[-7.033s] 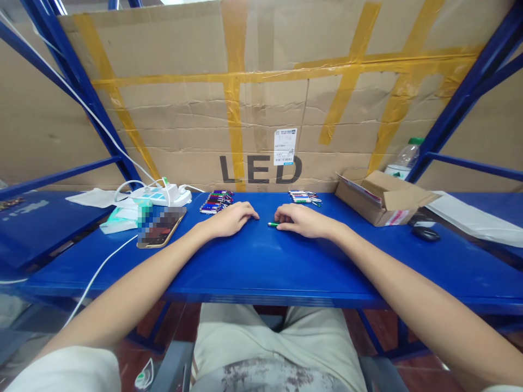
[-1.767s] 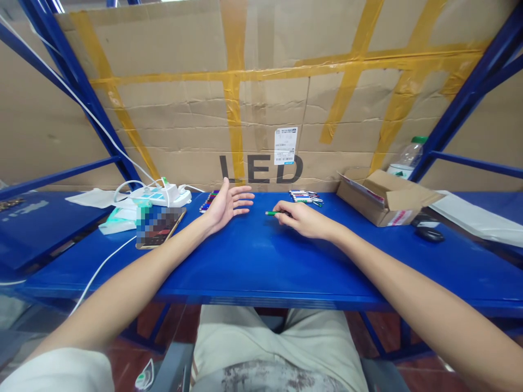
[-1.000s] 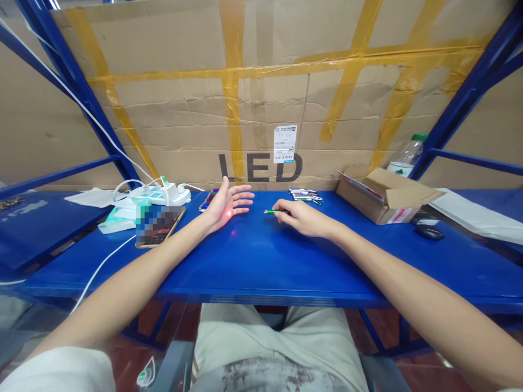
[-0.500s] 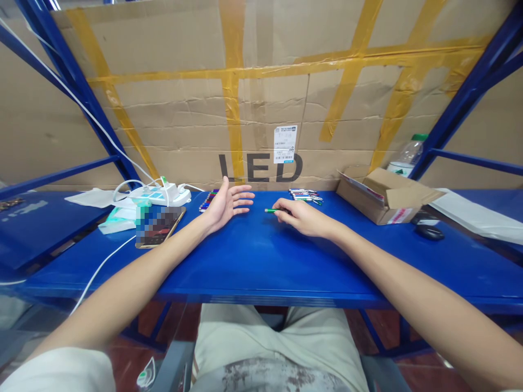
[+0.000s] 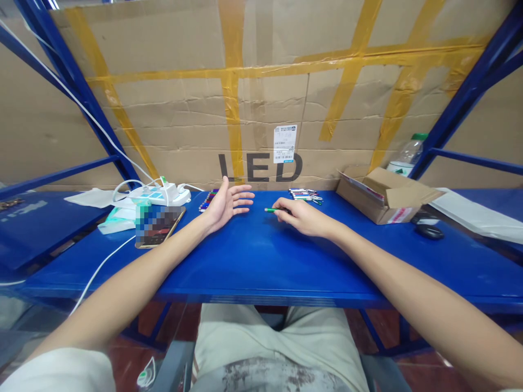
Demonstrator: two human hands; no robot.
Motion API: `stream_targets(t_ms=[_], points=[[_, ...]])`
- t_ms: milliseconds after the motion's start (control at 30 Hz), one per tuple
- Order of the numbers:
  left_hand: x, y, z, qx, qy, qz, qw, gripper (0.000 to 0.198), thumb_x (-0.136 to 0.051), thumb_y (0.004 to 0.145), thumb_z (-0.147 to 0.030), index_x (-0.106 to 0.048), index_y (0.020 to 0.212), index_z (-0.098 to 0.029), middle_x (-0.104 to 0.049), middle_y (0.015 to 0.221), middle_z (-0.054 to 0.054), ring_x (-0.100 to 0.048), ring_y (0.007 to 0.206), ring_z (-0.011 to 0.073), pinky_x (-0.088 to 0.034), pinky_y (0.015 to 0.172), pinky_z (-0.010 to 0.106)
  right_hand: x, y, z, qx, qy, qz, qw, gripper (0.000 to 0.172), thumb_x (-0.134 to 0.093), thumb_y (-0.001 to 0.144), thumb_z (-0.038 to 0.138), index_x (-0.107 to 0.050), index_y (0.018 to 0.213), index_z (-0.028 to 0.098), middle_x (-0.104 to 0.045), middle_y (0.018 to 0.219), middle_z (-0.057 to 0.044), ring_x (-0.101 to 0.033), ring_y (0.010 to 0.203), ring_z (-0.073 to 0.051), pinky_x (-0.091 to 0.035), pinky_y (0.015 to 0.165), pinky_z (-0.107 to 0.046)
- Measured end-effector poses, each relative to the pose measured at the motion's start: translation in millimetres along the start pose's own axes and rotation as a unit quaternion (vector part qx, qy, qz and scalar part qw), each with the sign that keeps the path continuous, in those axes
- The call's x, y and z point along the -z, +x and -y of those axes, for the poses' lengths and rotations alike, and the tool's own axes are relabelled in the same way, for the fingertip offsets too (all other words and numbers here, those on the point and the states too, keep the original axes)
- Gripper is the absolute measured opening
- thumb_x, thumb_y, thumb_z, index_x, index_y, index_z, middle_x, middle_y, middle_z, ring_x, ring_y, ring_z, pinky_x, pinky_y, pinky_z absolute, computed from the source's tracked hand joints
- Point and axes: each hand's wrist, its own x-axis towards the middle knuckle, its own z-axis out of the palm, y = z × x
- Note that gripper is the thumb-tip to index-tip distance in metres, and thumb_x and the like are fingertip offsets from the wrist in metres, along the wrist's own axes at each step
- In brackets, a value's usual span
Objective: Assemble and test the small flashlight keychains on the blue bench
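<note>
My right hand (image 5: pixel 300 216) is closed around a slim green pen (image 5: pixel 270 210), whose tip pokes out to the left between thumb and fingers; the rest is hidden in the hand. Just behind that hand lies a loose pile of pens (image 5: pixel 304 195) with white, red, blue and green parts. My left hand (image 5: pixel 224 207) is open and holds nothing, its palm turned to the right and fingers spread. A row of dark, coloured pens (image 5: pixel 207 201) lies behind the left hand, partly covered by it.
On the left of the blue table (image 5: pixel 245 267) are a phone (image 5: pixel 161 228), a green-and-white packet (image 5: pixel 118 219) and a white power strip (image 5: pixel 157 193) with cables. To the right stand an opened cardboard box (image 5: pixel 382 198), a black mouse (image 5: pixel 429 232) and a plastic bottle (image 5: pixel 408 155). Taped cardboard (image 5: pixel 183 125) walls the back.
</note>
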Motion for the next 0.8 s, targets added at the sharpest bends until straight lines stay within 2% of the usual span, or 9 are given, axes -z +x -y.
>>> stream_targets(t_ms=[133,233,333,400,467,600,800], points=[[0.5,1.6,2.2,-0.008,0.029,-0.001,1.0,0.084,-0.036,0.103,-0.086,-0.074,0.13,-0.016,-0.076,0.131,0.019,-0.073,0.109,0.0282,-0.06,0.083,0.035,-0.1,0.2,-0.6,0.001,0.001,0.001,1.0,0.024,-0.049,0.109,0.04,-0.065,0.109,0.021,-0.077,0.095,-0.007,-0.069,0.084,-0.023,-0.049,0.08,-0.034],[-0.1,1.7,8.7,-0.036,0.148,-0.002,0.988,0.072,-0.058,0.098,-0.082,-0.076,0.123,-0.017,-0.078,0.119,0.016,-0.073,0.096,0.0248,-0.056,0.077,0.032,-1.7,0.4,-1.8,-0.005,0.001,0.012,1.0,0.023,-0.051,0.109,0.039,-0.066,0.109,0.021,-0.077,0.094,-0.006,-0.068,0.083,-0.022,-0.049,0.079,-0.033],[-4.1,-1.2,17.5,-0.101,0.301,0.076,0.945,0.059,-0.076,0.091,-0.072,-0.08,0.11,-0.017,-0.079,0.095,0.011,-0.067,0.078,0.0213,-0.053,0.076,0.034,-4.4,0.2,-1.4,-0.008,0.009,0.03,0.999,0.024,-0.053,0.109,0.04,-0.067,0.109,0.021,-0.077,0.094,-0.006,-0.068,0.082,-0.021,-0.049,0.077,-0.032],[-8.3,-4.2,21.9,-0.11,0.346,0.124,0.924,0.053,-0.075,0.093,-0.068,-0.081,0.109,-0.018,-0.079,0.091,0.009,-0.067,0.078,0.0219,-0.053,0.078,0.035,-5.9,-0.1,0.7,-0.009,0.018,0.04,0.999,0.025,-0.052,0.109,0.04,-0.068,0.11,0.021,-0.077,0.094,-0.006,-0.068,0.083,-0.021,-0.05,0.077,-0.032],[-12.1,-6.7,24.1,-0.116,0.374,0.139,0.91,0.05,-0.073,0.095,-0.065,-0.081,0.107,-0.018,-0.079,0.091,0.008,-0.067,0.079,0.022,-0.051,0.076,0.035,-6.8,-0.3,3.6,-0.011,0.024,0.045,0.999,0.024,-0.052,0.109,0.039,-0.068,0.11,0.021,-0.077,0.094,-0.006,-0.068,0.083,-0.021,-0.05,0.077,-0.032],[-14.6,-8.8,22.6,-0.125,0.381,0.145,0.905,0.045,-0.069,0.099,-0.063,-0.079,0.104,-0.018,-0.078,0.089,0.007,-0.068,0.079,0.0221,-0.051,0.076,0.034,-7.4,-0.1,7.2,-0.01,0.033,0.043,0.998,0.024,-0.053,0.109,0.041,-0.067,0.108,0.021,-0.077,0.094,-0.005,-0.068,0.083,-0.02,-0.05,0.077,-0.032],[-8.4,-6.7,22.0,-0.137,0.405,0.146,0.892,0.043,-0.067,0.101,-0.061,-0.08,0.104,-0.02,-0.079,0.09,0.006,-0.068,0.081,0.023,-0.05,0.077,0.034,-7.8,0.1,2.5,-0.016,0.012,0.043,0.999,0.026,-0.054,0.108,0.041,-0.069,0.113,0.02,-0.077,0.096,-0.006,-0.068,0.084,-0.022,-0.048,0.077,-0.033]])
